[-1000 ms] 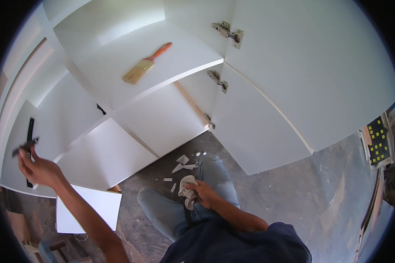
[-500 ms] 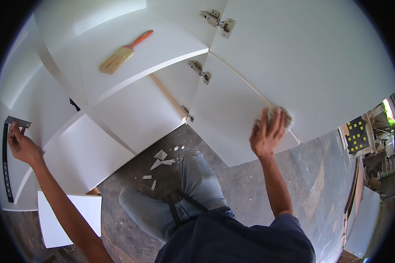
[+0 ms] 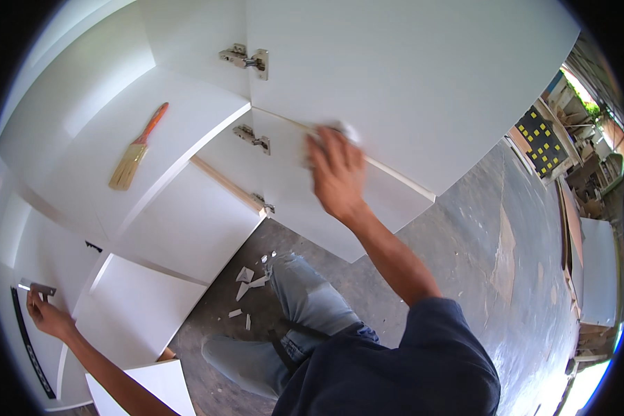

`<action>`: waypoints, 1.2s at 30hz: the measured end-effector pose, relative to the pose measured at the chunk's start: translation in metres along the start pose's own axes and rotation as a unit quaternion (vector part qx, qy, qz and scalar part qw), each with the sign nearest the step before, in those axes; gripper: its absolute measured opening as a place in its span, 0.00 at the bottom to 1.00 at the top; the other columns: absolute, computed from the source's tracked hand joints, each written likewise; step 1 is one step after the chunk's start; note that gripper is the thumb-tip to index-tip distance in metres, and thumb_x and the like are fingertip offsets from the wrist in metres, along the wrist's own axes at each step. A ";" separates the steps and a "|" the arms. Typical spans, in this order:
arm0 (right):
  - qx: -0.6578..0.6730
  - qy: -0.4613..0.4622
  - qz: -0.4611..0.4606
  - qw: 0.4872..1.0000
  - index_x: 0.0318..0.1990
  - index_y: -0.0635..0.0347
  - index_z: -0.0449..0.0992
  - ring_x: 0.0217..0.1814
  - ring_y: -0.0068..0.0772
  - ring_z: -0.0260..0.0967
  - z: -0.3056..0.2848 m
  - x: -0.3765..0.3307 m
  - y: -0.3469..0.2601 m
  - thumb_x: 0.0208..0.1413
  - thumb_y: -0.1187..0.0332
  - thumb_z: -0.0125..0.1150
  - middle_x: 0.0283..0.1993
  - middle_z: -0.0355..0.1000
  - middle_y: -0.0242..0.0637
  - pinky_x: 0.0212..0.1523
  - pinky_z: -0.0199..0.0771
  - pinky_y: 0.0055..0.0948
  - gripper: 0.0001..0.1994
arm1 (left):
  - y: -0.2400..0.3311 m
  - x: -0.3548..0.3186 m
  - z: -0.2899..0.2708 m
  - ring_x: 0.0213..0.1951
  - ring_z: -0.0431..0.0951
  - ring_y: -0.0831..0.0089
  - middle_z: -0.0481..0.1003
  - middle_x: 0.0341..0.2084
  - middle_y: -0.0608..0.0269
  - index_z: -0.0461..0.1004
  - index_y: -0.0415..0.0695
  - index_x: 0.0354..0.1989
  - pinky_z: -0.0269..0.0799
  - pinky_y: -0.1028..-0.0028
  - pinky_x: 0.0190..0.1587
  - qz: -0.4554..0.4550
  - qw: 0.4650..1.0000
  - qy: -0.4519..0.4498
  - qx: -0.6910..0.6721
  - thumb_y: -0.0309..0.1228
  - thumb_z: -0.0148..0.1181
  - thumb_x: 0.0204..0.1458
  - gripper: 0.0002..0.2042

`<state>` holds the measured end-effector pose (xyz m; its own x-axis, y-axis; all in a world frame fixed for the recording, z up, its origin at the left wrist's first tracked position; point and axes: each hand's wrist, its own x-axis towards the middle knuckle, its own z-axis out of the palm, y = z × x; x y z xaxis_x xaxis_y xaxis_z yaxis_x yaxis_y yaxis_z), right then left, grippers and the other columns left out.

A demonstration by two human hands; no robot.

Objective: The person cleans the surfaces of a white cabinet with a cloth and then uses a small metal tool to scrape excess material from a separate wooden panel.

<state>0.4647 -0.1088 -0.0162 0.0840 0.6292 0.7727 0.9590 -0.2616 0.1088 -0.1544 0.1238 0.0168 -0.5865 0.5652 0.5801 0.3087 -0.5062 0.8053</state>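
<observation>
My right hand (image 3: 338, 177) is closed over a pale crumpled cloth (image 3: 351, 132), blurred by motion. It presses the cloth to the inner face of a white cabinet door (image 3: 423, 76), by the seam with a lower white door panel (image 3: 298, 180). At the far left, the bent fingers of my left hand (image 3: 48, 315) grip a flat grey metal piece (image 3: 41, 287) with a hole near one end. A black slotted strip (image 3: 31, 340) runs along the cabinet beside that hand. On the white shelf (image 3: 194, 104) lies a paintbrush (image 3: 135, 158) with an orange-red handle.
Metal hinges (image 3: 246, 59) join the doors to the cabinet. Torn white scraps (image 3: 246, 277) lie on the grey floor (image 3: 464, 256) by my knees. A loose white board (image 3: 149, 388) sits at the lower left. Stacked boards (image 3: 596, 270) stand at the right.
The view has turned, shifting the cabinet in the picture. My right hand has slid the cloth leftward along the door seam, toward the hinges. My left hand keeps hold of the metal piece.
</observation>
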 end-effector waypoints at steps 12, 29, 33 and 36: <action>0.552 0.262 0.423 0.669 0.54 0.63 0.75 0.54 0.21 0.67 -0.138 -0.112 0.106 0.67 0.66 0.56 0.51 0.74 0.31 0.55 0.66 0.24 0.14 | 0.016 -0.009 0.004 0.54 0.75 0.62 0.75 0.52 0.47 0.72 0.30 0.52 0.74 0.65 0.55 -0.070 0.997 0.006 -0.027 0.33 0.57 0.62 0.17; 0.429 0.119 0.108 0.889 0.55 0.68 0.71 0.53 0.53 0.69 -0.132 -0.049 -0.035 0.47 0.77 0.60 0.53 0.71 0.51 0.53 0.70 0.43 0.23 | -0.005 0.007 0.006 0.29 0.71 0.72 0.73 0.29 0.59 0.72 0.36 0.37 0.70 0.71 0.36 -0.001 0.995 0.024 -0.099 0.34 0.57 0.62 0.11; 0.271 0.178 0.143 0.935 0.55 0.71 0.68 0.57 0.54 0.68 -0.052 0.039 -0.020 0.46 0.79 0.61 0.56 0.67 0.51 0.56 0.70 0.44 0.24 | 0.008 -0.012 0.011 0.30 0.70 0.71 0.73 0.32 0.56 0.72 0.32 0.42 0.69 0.70 0.35 -0.030 0.998 -0.006 -0.057 0.34 0.55 0.63 0.13; 0.181 0.005 0.073 0.981 0.52 0.72 0.69 0.53 0.50 0.72 0.036 0.093 -0.016 0.47 0.77 0.61 0.54 0.69 0.55 0.52 0.75 0.46 0.22 | 0.021 -0.025 0.031 0.28 0.69 0.73 0.72 0.28 0.60 0.72 0.33 0.39 0.66 0.71 0.32 -0.027 0.999 -0.014 -0.042 0.33 0.54 0.64 0.12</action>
<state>0.4667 -0.0198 0.0319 0.2275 0.5966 0.7696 0.9701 -0.0704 -0.2322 -0.1105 0.1196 0.0229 -0.5798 0.6101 0.5399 0.2128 -0.5263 0.8232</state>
